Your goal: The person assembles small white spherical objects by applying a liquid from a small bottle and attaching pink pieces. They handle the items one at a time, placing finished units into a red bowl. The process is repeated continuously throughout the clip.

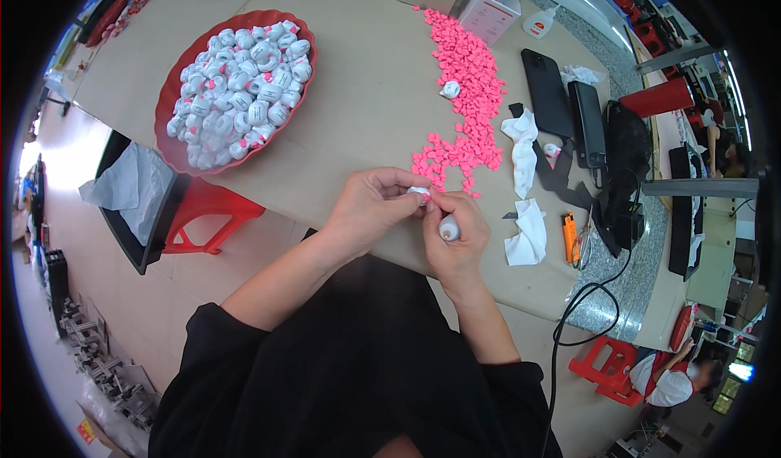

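At the left of the table (366, 76), a red scalloped basin (165, 100) holds a heap of white rounded pieces (244, 92); many show pink bits and read as done, though not every one can be checked. Centre, near edge: left hand (366, 206) pinches one white piece (419, 190), pink showing on it; judged in progress. Right hand (460, 238) meets it at the fingertips, fingers also curled around what looks like a small white bottle (449, 229). Just beyond, loose pink pieces (468, 67) spread widely: ample stock left. One white piece (450, 89) sits among them; another (551, 150), with pink, lies near the black phone (547, 92).
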Tool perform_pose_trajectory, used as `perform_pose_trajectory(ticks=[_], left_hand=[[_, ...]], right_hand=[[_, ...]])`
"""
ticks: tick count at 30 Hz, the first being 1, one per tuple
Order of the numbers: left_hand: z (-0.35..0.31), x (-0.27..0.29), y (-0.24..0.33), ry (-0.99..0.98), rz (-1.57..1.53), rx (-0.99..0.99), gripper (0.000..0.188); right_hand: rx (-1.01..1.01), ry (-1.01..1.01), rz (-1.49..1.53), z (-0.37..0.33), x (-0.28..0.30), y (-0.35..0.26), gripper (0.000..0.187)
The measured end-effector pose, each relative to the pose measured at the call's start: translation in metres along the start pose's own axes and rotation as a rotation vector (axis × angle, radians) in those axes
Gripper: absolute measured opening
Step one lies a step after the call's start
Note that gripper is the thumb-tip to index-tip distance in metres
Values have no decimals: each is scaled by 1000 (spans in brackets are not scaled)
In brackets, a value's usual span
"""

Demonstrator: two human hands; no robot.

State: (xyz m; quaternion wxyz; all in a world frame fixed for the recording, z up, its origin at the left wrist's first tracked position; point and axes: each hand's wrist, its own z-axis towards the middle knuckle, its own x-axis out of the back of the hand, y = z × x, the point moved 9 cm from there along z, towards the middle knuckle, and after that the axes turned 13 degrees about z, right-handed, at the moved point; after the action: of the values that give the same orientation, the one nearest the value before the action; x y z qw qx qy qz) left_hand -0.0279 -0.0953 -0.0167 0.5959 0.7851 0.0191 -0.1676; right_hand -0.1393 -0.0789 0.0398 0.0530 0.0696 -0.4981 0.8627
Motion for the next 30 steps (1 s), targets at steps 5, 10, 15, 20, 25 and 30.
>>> perform_pose_trajectory(ticks=[5, 10, 15, 20, 25, 30], left_hand=[[-1, 1, -2, -4, 34, 13, 19], [3, 0, -3, -5, 32, 3, 18], [1, 0, -1, -18, 0, -24, 22], [-1, 0, 0, -5, 36, -23, 24], [0, 0, 0, 4, 44, 12, 23], [1, -1, 0, -30, 49, -45, 19]], right_hand=[[21, 2, 4, -2, -1, -2, 20], [-249, 95, 203, -5, 7, 26, 9], [-566, 125, 372, -13, 10, 51, 8], [-576, 146, 491, -12, 8, 50, 9], [-582, 151, 473, -12, 9, 50, 9], [-384, 121, 359, -8, 5, 31, 7]])
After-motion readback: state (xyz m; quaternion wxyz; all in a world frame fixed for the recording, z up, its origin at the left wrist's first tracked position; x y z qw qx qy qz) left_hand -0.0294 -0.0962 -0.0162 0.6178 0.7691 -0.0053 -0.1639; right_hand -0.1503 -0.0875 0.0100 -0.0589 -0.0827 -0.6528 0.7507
